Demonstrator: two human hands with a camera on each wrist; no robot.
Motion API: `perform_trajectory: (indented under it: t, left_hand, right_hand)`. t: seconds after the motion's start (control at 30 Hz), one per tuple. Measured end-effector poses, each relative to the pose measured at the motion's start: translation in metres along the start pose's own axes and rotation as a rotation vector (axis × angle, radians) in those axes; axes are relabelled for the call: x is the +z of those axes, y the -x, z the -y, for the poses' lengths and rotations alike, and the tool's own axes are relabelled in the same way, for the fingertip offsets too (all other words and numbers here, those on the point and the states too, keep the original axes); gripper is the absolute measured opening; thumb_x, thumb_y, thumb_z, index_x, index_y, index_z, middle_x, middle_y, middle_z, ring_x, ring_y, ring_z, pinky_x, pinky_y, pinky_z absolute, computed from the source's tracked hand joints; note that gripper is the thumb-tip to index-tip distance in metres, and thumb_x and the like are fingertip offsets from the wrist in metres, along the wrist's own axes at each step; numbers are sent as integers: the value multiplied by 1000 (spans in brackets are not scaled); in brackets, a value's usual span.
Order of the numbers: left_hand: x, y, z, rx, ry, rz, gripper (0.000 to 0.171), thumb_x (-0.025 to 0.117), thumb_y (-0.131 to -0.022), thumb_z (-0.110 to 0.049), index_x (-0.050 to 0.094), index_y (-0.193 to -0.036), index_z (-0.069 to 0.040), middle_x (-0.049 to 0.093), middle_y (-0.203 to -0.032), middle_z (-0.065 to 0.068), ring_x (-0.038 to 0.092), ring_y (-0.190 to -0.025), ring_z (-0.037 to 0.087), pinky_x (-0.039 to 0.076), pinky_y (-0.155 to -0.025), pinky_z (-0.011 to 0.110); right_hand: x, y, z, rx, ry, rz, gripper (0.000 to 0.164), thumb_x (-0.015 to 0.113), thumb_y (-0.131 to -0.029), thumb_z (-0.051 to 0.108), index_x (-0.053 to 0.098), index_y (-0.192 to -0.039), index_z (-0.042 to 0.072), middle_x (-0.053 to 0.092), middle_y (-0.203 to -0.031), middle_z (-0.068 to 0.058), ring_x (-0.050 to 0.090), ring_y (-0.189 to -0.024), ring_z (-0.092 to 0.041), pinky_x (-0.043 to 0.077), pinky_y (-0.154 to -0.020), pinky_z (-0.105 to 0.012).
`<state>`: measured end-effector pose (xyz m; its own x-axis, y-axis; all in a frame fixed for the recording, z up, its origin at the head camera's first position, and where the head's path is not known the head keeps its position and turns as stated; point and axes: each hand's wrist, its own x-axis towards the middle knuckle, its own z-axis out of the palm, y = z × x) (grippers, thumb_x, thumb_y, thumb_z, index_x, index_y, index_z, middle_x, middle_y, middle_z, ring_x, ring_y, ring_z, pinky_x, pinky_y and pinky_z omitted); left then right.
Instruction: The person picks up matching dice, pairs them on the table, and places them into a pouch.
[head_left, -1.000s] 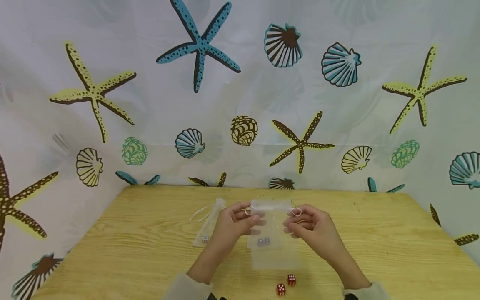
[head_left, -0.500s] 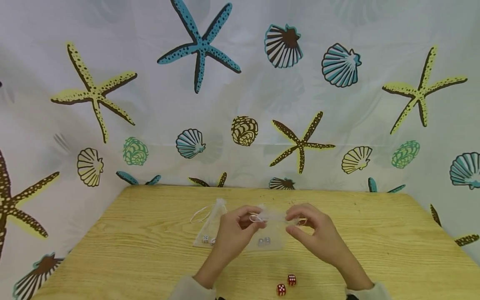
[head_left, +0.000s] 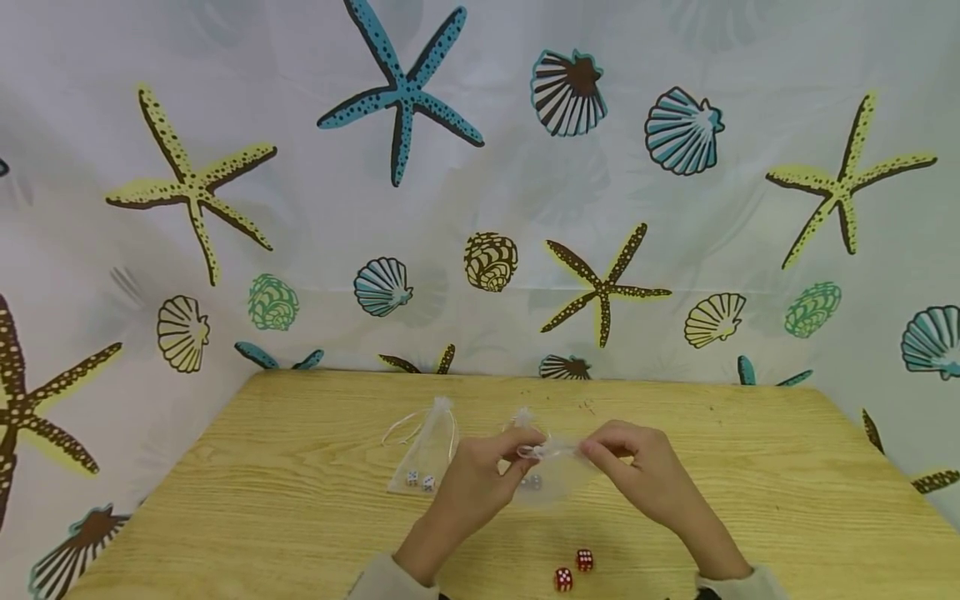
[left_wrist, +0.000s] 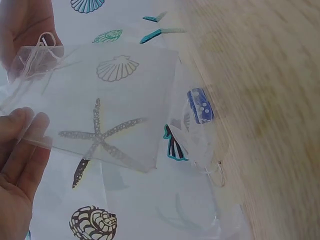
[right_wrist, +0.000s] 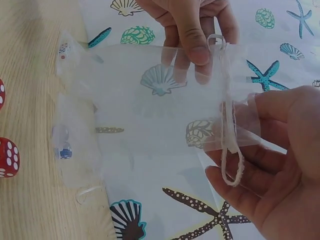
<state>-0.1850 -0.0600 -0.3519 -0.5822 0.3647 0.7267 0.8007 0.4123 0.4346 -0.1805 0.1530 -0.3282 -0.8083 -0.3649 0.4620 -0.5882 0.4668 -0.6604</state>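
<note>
A small sheer white drawstring bag [right_wrist: 125, 95] with a white cord [right_wrist: 231, 160] is stretched between both hands, and nothing shows inside it. My left hand [head_left: 480, 479] pinches the left end of its top edge, thumb in front and fingers behind. My right hand [head_left: 648, 467] pinches the right end in the same way; in the right wrist view the right hand [right_wrist: 290, 160] is by the cord's loop. Behind the held bag on the table is another sheer bag with blue dice [left_wrist: 201, 106], partly covered in the head view.
Left of the hands lies a third sheer bag [head_left: 426, 446] with two white dice [head_left: 428, 483] at its bottom. Two red dice [head_left: 584, 560] sit on the wooden table [head_left: 300, 500] near its front. A curtain [head_left: 465, 200] printed with shells and starfish surrounds the table.
The held bag has gone from hanging upright to tilted flatter, and its top edge is lower. Both hands have come down slightly, and the right fingers now pinch the edge more tightly.
</note>
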Motion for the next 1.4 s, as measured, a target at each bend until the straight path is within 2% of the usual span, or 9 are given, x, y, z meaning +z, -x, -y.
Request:
perform_trajectory:
  t: [0.17, 0.37, 0.5, 0.6, 0.73, 0.83, 1.0, 1.13, 1.4]
  left_hand:
    - [0, 0, -3, -3, -54, 18, 27, 67, -77, -4, 61, -104, -8, 68, -84, 1, 63, -68, 6, 48, -59, 12]
    - [0, 0, -8, -36, -65, 75, 43, 63, -81, -7, 48, -122, -9, 59, -113, 4, 58, -98, 12, 50, -74, 25]
    - [1, -1, -11, 9, -85, 65, 45, 60, -83, -10, 44, -125, -8, 51, -122, 5, 50, -111, 15, 47, -86, 30]
    - [1, -2, -16, 64, -148, 37, 39, 59, -84, -15, 47, -121, -10, 49, -123, 5, 49, -114, 17, 45, -90, 31]
    - [5, -2, -20, 134, -262, 32, 31, 59, -85, -21, 53, -115, -12, 52, -119, 6, 53, -108, 18, 47, -86, 32]
    - [9, -1, -19, 149, -339, 41, 28, 60, -86, -24, 56, -112, -13, 56, -114, 7, 57, -101, 18, 49, -82, 33]
    - [13, 2, -16, 75, -447, 77, 23, 61, -84, -27, 61, -103, -14, 60, -105, 3, 60, -91, 16, 50, -74, 31]
    - [13, 4, -15, 17, -499, 135, 26, 63, -83, -26, 60, -106, -12, 62, -103, 0, 62, -84, 13, 51, -68, 28]
    - [12, 3, -16, 7, -540, 201, 30, 64, -81, -21, 61, -108, -10, 63, -105, 3, 62, -82, 13, 51, -65, 25]
  right_hand:
    - [-1, 1, 1, -27, -1, -7, 9, 61, -85, 18, 70, -82, 16, 64, -80, 8, 59, -71, -3, 51, -65, -25]
    - [1, 2, 3, -66, 107, -65, 13, 70, -76, 10, 68, -86, 18, 63, -84, 7, 57, -72, -2, 51, -66, -24]
    - [3, 2, 8, -76, 189, -109, 20, 73, -72, 6, 68, -89, 15, 62, -86, 7, 56, -74, -5, 52, -64, -25]
    - [7, 2, 11, -92, 259, -147, 24, 75, -68, 2, 68, -89, 11, 60, -87, 4, 56, -74, -9, 51, -62, -23]
    - [16, 2, 15, -122, 384, -180, 27, 76, -65, 1, 67, -88, 9, 59, -87, 2, 57, -72, -9, 50, -61, -21]
    - [23, 3, 16, -142, 447, -195, 28, 77, -63, 1, 66, -87, 10, 58, -86, 3, 58, -71, -8, 49, -61, -20]
    - [31, 4, 13, -140, 453, -194, 29, 78, -62, 1, 66, -87, 9, 58, -86, 3, 58, -69, -10, 48, -60, -20]
    - [34, 5, 9, -123, 477, -171, 27, 77, -64, 3, 65, -87, 10, 58, -87, 3, 58, -69, -11, 48, -60, -20]
    - [36, 4, 3, -114, 456, -137, 25, 76, -66, 3, 65, -88, 8, 58, -87, 2, 59, -70, -12, 50, -62, -21]
